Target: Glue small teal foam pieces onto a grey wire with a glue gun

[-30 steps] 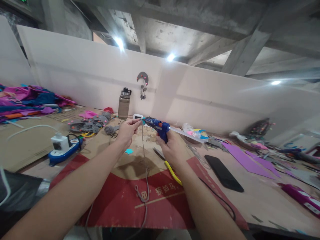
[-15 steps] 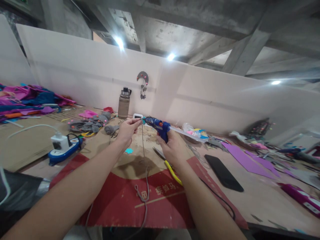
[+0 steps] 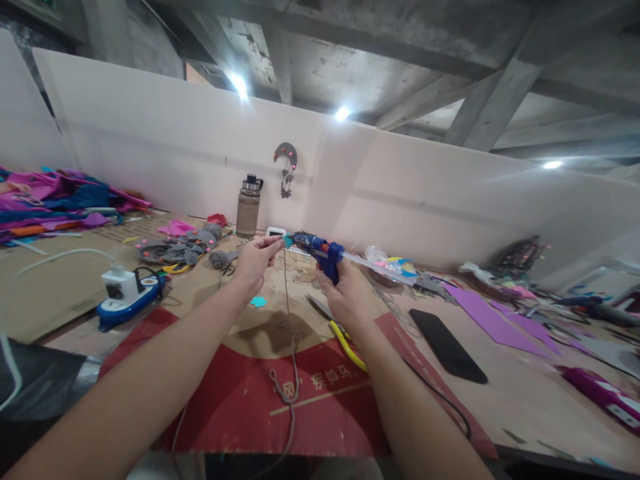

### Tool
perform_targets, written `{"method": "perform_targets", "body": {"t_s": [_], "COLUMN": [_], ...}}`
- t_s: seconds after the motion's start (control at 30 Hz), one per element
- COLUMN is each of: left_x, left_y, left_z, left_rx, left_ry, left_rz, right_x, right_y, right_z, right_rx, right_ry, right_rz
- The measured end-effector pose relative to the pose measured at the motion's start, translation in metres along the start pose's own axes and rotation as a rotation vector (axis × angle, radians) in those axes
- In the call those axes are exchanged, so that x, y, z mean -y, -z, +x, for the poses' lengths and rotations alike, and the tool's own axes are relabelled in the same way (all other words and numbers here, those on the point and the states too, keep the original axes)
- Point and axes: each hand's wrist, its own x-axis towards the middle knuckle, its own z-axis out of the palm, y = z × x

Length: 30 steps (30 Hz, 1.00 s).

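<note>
1. Fingers (image 3: pixel 271 245) of left hand (image 3: pixel 251 265) pinch small teal piece (image 3: pixel 288 240) — thin grey cord (image 3: pixel 287 283) hanging below.
2. Right hand (image 3: pixel 349 295) wraps blue plastic glue gun (image 3: pixel 329 256), nozzle (image 3: pixel 299 239) beside piece.
3. Flat, lobed teal cutout (image 3: pixel 258 302) lies on printed cardboard (image 3: pixel 330 420).

1 cam sits on the head. It looks fwd & a bit down, past both arms (image 3: pixel 165 377) to the table (image 3: pixel 520 407). L hand (image 3: pixel 253 264) & R hand (image 3: pixel 351 298) are close, mid-view; wall (image 3: pixel 450 200) & ceiling (image 3: pixel 380 43) are farther off.
</note>
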Motion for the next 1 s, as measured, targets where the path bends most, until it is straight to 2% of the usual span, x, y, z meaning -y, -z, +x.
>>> {"method": "perform_targets", "body": {"t_s": [0.33,0.4,0.5,0.57,0.67,0.77,0.9,1.0], "left_x": [0.002,0.003,0.005,0.006,0.005,0.002,-0.003,-0.003], "left_y": [0.000,0.001,0.000,-0.001,-0.003,-0.007,-0.013,-0.015], "left_z": [0.001,0.001,0.002,0.001,-0.004,-0.012,-0.021,-0.023], "left_rx": [0.053,0.061,0.078,0.079,0.080,0.121,0.171,0.201], "left_ry": [-0.022,-0.012,-0.007,-0.037,-0.134,-0.224,-0.252,-0.265], "left_rz": [0.023,0.012,0.010,0.057,0.191,0.316,0.399,0.423], "right_x": [-0.002,-0.005,-0.019,-0.032,-0.053,-0.067,-0.067,-0.047], "right_y": [-0.001,-0.003,-0.008,-0.010,-0.008,-0.003,0.005,0.002], "right_z": [0.001,0.003,0.007,0.011,0.015,0.017,0.014,0.013], "right_rx": [-0.045,-0.064,-0.077,-0.029,0.096,0.123,-0.018,-0.137], "right_ry": [-0.010,-0.083,-0.271,-0.404,-0.539,-0.524,-0.452,-0.326], "right_rz": [0.101,0.205,0.430,0.450,0.185,-0.151,-0.449,-0.356]}}
